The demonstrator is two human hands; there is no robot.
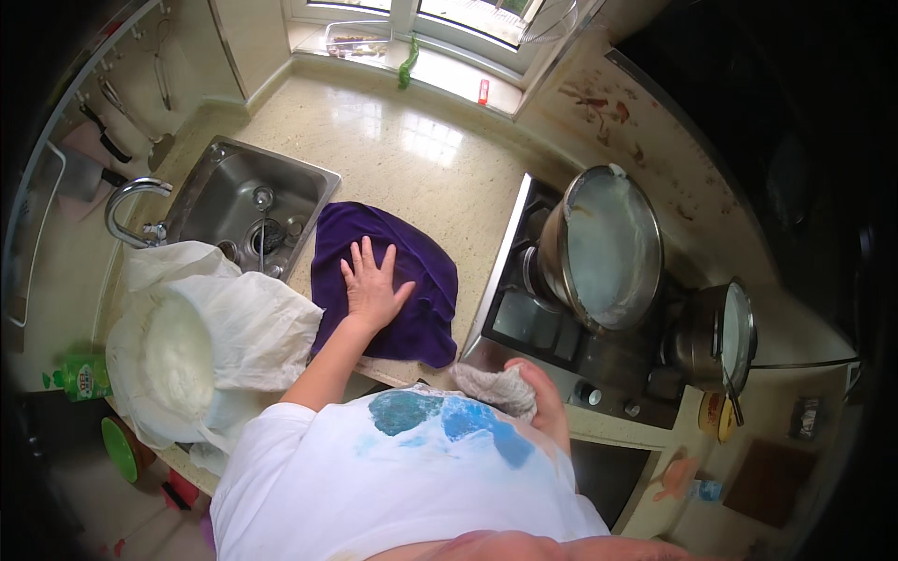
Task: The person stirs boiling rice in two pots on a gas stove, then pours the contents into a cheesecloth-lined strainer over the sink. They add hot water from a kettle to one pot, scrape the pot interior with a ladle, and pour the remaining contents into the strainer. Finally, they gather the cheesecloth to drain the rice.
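Observation:
My left hand (372, 287) lies flat, palm down with fingers spread, on a dark purple cloth (428, 280). The cloth is laid out on the stone countertop (365, 140) between the sink and the gas stove, with a fold along its right side. Close to my body, by the counter's front edge, my right hand (546, 396) grips a bunched grey-white rag (494, 387). A steel sink (242, 168) with a curved chrome tap (126, 210) is left of the purple cloth.
A basin (175, 350) with whitish contents and draped white cloth stands in front of the sink. On the gas stove (533, 326) are a large pot (610, 245) of cloudy liquid and a smaller pot (701, 343). A green pepper (407, 63) lies on the windowsill.

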